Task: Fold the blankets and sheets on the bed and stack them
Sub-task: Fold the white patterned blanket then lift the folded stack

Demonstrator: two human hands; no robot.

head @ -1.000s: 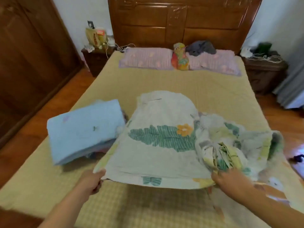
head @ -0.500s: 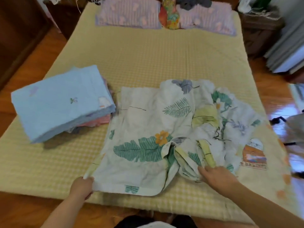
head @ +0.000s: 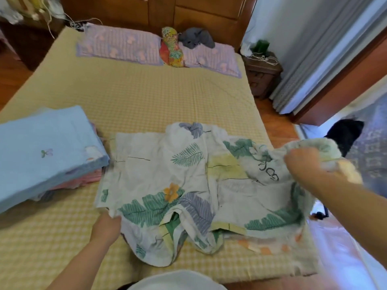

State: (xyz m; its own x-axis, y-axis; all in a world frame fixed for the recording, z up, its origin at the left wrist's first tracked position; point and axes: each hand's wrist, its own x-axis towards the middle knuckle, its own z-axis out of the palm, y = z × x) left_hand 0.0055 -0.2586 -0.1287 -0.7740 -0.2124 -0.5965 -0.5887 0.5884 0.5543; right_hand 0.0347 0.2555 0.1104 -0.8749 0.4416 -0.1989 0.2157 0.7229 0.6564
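A white sheet with green leaf print (head: pixel 167 170) lies spread and rumpled across the near part of the bed (head: pixel 146 97). My left hand (head: pixel 105 227) grips its near left edge by the bed's front. My right hand (head: pixel 303 164) holds a bunched end of the same sheet, lifted off the bed at the right side. To the left stands a stack of folded bedding with a light blue blanket (head: pixel 41 151) on top and pink layers under it.
Two purple pillows (head: pixel 119 47), a colourful cushion (head: pixel 170 47) and a grey cloth (head: pixel 196 37) lie by the wooden headboard. A nightstand (head: pixel 262 70) and grey curtains (head: pixel 314 59) stand at the right. A dark object (head: pixel 345 135) sits on the floor beyond the sheet.
My right hand has moved from the sheet's near middle out to the right and up, pulling a bunched end with it. The left hand keeps its hold on the near left edge.
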